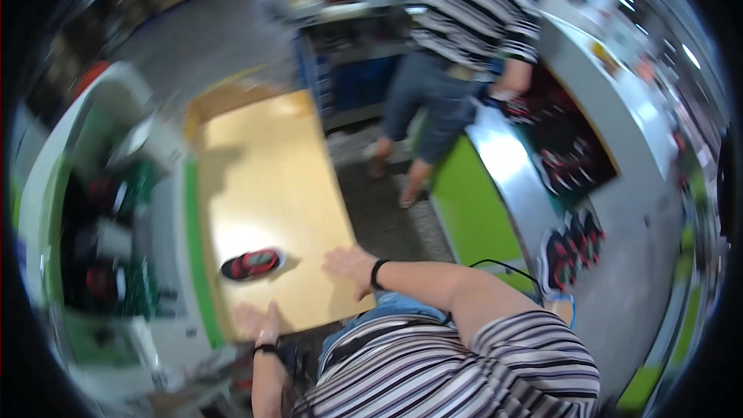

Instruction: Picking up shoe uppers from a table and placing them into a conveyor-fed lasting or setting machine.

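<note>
A dark sneaker with red trim (254, 264) lies on the pale wooden tabletop (267, 178), towards its near left side. My left hand (259, 322) is over the table's near edge, just below the shoe and apart from it, fingers stretched out and a little blurred. To the right of the shoe, my right hand (353, 267) is at the table's right edge, open with its fingers spread. Neither hand holds anything. I cannot tell whether the palms touch the wood.
Left of the table stands a green-edged machine (166, 209) with shoes inside. On the right is another machine with a green panel (478, 201), shoes in its opening and several sneakers (569, 251) on its near end. A co-worker in a striped shirt (472, 11) bends there.
</note>
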The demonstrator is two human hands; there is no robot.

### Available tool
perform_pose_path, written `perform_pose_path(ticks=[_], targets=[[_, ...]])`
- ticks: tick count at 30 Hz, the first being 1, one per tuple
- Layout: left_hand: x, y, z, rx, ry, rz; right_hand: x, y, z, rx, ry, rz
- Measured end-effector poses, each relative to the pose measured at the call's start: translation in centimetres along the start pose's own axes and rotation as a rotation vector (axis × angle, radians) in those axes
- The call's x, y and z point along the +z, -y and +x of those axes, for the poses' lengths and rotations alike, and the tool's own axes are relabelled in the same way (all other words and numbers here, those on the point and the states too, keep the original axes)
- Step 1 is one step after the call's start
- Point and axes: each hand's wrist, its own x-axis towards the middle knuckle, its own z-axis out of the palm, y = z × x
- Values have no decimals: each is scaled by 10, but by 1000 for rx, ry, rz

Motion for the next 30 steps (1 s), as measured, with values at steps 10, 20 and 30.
perform_pose_path(ticks=[10, 20, 30], targets=[[4, -24, 13, -96, -32, 8, 24, 4, -19, 208, 53, 169], [15, -55, 32, -19, -258, 117, 49, -3, 4, 178, 24, 187], [86, -7, 92, 74, -641, 1, 41, -1, -6, 210, 0, 197]])
